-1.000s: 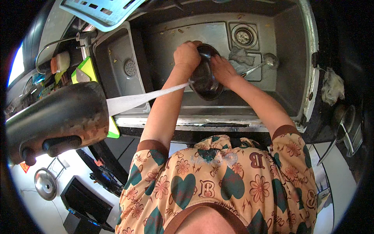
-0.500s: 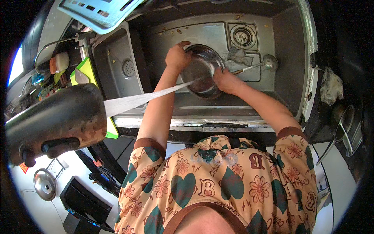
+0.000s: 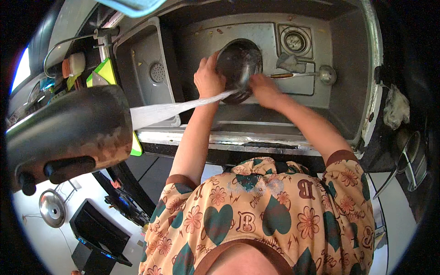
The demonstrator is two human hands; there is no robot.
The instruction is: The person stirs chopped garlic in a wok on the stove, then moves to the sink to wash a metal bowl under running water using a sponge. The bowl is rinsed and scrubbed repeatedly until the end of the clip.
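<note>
A round, dark metal bowl (image 3: 240,62) is held tilted over the large sink compartment. My left hand (image 3: 210,78) is closed around its left rim, with the fingertips partly hidden. Close against the bowl's near right edge is my right hand (image 3: 266,90), its fingers smeared by motion. A white stream of water (image 3: 176,109) runs from the big dark faucet head (image 3: 73,133) and meets the near side of the bowl. Right of the bowl, a ladle (image 3: 327,74) with a brown grip lies on the sink floor, below a crumpled grey cloth (image 3: 291,63).
A drain (image 3: 294,42) with food scraps around it sits at the far right of the sink (image 3: 346,50). The smaller compartment at left has a round strainer (image 3: 157,72). A light-blue plastic rack (image 3: 133,5) juts in at the top. A plastic bag (image 3: 395,107) hangs right.
The bowl has tipped and shifted up, so its opening shows less. Water now strikes its near edge. My left hand has moved lower along the rim; my right hand stays at the near right edge.
</note>
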